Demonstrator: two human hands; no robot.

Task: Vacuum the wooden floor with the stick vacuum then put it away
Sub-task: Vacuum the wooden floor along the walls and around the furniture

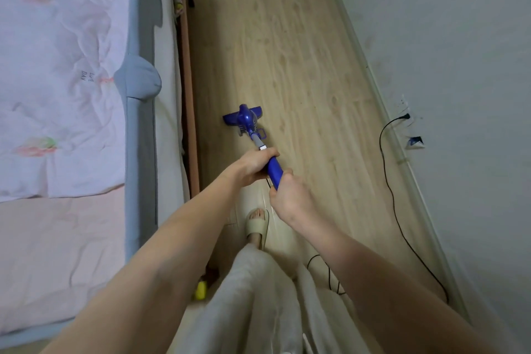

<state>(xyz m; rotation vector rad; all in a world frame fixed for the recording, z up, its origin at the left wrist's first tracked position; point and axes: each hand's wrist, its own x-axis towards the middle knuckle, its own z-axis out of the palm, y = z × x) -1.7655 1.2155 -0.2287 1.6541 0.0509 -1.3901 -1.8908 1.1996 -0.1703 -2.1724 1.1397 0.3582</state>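
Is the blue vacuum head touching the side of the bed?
Apart. The head view shows the vacuum head flat on the wooden floor, with a strip of bare floor between its left end and the brown bed base.

Home bedroom. Bed [140,152] with pink printed quilt [57,66] along left of frame, wooden floor [287,52] down the centre, white wall [459,66] with socket and plugged black cord [386,169] at right.

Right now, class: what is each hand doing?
Left hand: grips the blue vacuum handle, further down.
Right hand: grips the same handle, nearer the body.
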